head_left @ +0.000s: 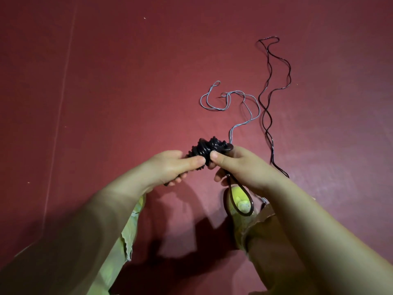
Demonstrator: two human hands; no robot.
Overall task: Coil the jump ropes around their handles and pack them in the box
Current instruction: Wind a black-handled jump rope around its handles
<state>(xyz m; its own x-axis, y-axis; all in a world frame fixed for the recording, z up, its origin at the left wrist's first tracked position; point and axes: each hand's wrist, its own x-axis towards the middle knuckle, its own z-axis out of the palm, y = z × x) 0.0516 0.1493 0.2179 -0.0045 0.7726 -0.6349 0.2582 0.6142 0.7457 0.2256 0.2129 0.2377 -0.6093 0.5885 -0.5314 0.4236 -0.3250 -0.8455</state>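
Both hands up over the red floor [106,103], mid-frame, meeting on one dark bundle. Left hand [170,167] gripping the near end of the coiled black rope [204,149], thumb laid flat along the coils, fingers [177,180] curled underneath. Right hand [240,167] pinching the other end, thumb pressed on the coils, remaining fingers curled round a loose loop [240,201] of the same dark rope hanging down below the palm. Handles buried under the coils, not to be made out.

Out beyond the hands, plenty of open floor to the left and far side: bare red surface, a few pale specks, a faint straight seam line [61,99] running down the left. Right side busier. Grey rope [225,101] lying slack on the floor in loose curls, one strand trailing back toward the right hand and vanishing behind it. Just to its right, a second black rope [274,81] stretched away in a long, wavy doubled line, its near end slipping under the right forearm. Grey and black lines close together, crossing near the upper bend of the grey one.

Low in the frame, tight quarters: pale green cloth [119,241] under the left forearm, a yellow-green shoe toe [239,199] showing through the hanging loop, brown cloth [268,237] beneath the right arm. Hard shadows of the arms thrown on the floor between them. Dim, warm light, brightest around the hands.
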